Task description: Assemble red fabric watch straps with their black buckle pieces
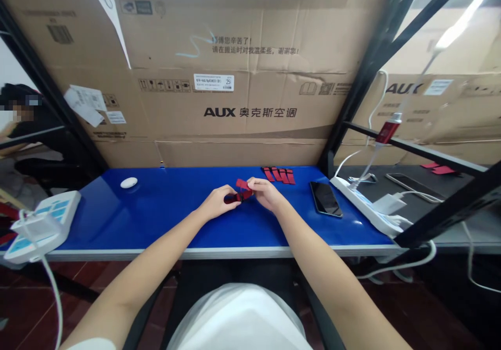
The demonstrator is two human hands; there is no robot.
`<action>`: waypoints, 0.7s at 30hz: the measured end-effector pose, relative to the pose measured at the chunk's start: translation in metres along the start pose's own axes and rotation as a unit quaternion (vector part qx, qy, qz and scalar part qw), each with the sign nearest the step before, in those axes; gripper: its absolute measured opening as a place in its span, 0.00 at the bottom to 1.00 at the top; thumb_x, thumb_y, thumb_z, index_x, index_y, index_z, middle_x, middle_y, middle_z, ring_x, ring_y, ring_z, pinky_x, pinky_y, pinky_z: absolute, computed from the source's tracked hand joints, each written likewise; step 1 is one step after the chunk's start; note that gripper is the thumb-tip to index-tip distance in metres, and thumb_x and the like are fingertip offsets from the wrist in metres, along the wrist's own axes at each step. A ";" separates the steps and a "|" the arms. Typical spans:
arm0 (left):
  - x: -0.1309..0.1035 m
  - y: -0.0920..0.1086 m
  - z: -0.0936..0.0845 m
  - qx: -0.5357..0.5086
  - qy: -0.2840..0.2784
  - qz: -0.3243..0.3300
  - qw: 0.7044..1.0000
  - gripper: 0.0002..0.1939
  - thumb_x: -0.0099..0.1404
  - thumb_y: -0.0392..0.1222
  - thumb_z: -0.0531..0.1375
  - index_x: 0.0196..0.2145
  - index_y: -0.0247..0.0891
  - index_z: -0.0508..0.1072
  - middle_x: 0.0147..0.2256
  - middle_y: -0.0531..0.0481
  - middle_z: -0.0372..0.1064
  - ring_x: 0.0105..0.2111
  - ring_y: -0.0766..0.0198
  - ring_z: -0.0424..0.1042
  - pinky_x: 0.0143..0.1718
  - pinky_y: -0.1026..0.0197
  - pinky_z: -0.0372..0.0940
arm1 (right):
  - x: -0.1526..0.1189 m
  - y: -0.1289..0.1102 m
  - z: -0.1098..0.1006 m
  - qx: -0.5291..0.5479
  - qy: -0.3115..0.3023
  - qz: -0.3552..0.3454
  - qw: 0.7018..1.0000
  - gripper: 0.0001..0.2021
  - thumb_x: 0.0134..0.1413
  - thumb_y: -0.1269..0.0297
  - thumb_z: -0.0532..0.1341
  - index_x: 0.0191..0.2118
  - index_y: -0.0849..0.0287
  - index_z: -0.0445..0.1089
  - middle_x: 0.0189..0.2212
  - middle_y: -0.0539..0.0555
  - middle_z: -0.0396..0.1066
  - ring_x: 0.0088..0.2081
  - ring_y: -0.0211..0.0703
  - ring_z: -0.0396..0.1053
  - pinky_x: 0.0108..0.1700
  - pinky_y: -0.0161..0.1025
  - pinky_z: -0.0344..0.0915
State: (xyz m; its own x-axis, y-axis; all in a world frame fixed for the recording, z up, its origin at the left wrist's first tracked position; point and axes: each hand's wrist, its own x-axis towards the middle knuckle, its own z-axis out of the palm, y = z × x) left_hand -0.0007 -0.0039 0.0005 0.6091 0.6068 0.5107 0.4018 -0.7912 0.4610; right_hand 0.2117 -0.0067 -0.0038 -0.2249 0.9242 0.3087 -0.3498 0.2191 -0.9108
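Note:
Between my two hands, above the middle of the blue tabletop (156, 219), is a red strap with black parts (245, 195), bent into a loop. My left hand (217, 203) grips its left end between thumb and fingers. On the other side my right hand (264, 191) pinches the upper right part of the strap. Just behind my right hand several more red straps with black ends (278, 175) lie side by side in a row on the table.
A black phone (326, 198) lies to the right, beside a white power strip (366, 207) with plugs and cables. Another power strip (43, 227) sits at the left edge. A white round object (129, 183) rests at the back left. Cardboard (250, 94) walls the back. A person (39, 125) sits far left.

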 end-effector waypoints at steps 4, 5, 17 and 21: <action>0.001 0.006 0.008 -0.006 -0.029 -0.031 0.999 0.16 0.67 0.51 0.58 0.47 0.39 0.69 0.43 0.45 0.70 0.44 0.55 0.69 0.48 0.52 0.65 | 0.000 0.001 0.009 0.017 -0.025 0.010 1.000 0.11 0.45 0.58 0.70 0.28 0.58 0.71 0.24 0.48 0.67 0.27 0.36 0.63 0.34 0.37 0.60; 0.001 0.008 0.009 0.001 -0.040 -0.032 0.999 0.13 0.69 0.50 0.54 0.44 0.39 0.68 0.41 0.45 0.69 0.42 0.56 0.69 0.47 0.52 0.65 | 0.000 0.001 0.010 0.028 -0.023 0.005 0.999 0.12 0.44 0.57 0.71 0.28 0.58 0.71 0.24 0.48 0.68 0.28 0.37 0.65 0.35 0.38 0.62; -0.002 -0.013 -0.005 0.009 -0.051 -0.153 0.987 0.16 0.72 0.51 0.45 0.31 0.41 0.62 0.29 0.53 0.66 0.30 0.62 0.65 0.34 0.59 0.61 | 0.004 -0.009 -0.015 0.073 0.118 0.053 0.989 0.20 0.37 0.55 0.74 0.26 0.55 0.61 0.17 0.44 0.63 0.19 0.34 0.62 0.21 0.34 0.59; 0.001 -0.007 0.006 -0.069 -0.065 -0.117 0.989 0.20 0.72 0.55 0.44 0.32 0.39 0.66 0.31 0.53 0.69 0.33 0.62 0.68 0.36 0.61 0.62 | 0.010 0.022 0.011 -0.012 0.053 0.061 0.997 0.20 0.37 0.53 0.73 0.28 0.57 0.64 0.18 0.48 0.68 0.21 0.40 0.69 0.24 0.37 0.66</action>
State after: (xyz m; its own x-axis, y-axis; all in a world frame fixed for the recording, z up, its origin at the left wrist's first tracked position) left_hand 0.0010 0.0017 -0.0066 0.5960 0.7507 0.2850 0.4510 -0.6066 0.6547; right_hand 0.1919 0.0046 -0.0180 -0.1668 0.9720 0.1653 -0.3041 0.1087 -0.9464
